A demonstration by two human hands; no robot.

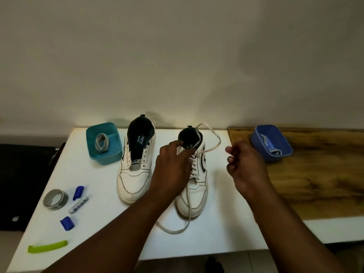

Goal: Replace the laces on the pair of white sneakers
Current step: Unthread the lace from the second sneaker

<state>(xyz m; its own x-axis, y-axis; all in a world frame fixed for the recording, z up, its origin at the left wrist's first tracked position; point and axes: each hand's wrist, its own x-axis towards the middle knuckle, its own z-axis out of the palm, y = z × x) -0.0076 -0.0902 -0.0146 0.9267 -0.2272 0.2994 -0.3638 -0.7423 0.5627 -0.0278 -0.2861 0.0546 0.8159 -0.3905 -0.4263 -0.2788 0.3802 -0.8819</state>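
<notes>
Both hands work over the right-hand sneaker (194, 186), which stands near the middle of the white surface (110, 229), toe toward the front edge. The left hand (173, 164) is curled on the shoe's upper eyelets beside the dark tongue, seemingly pinching the lace (213, 148) there; the right hand (244, 164), held apart just off the shoe's right side, is curled round the lace's far run, which arcs up behind the collar. A slack loop of the same lace trails past the toe toward the front edge. This shoe is laced most of the way up, though whether the old lace is coming out or the new going in cannot be told. The next move likely calls for keeping the collar steady while the lace is drawn through the top eyelets. Beside it on the left, the second sneaker (136, 164) stands with bare eyelets. Toward the back edge, a teal tub (92, 148) holds a coiled lace; a blue tub (283, 144) on the wooden right section holds another.
</notes>
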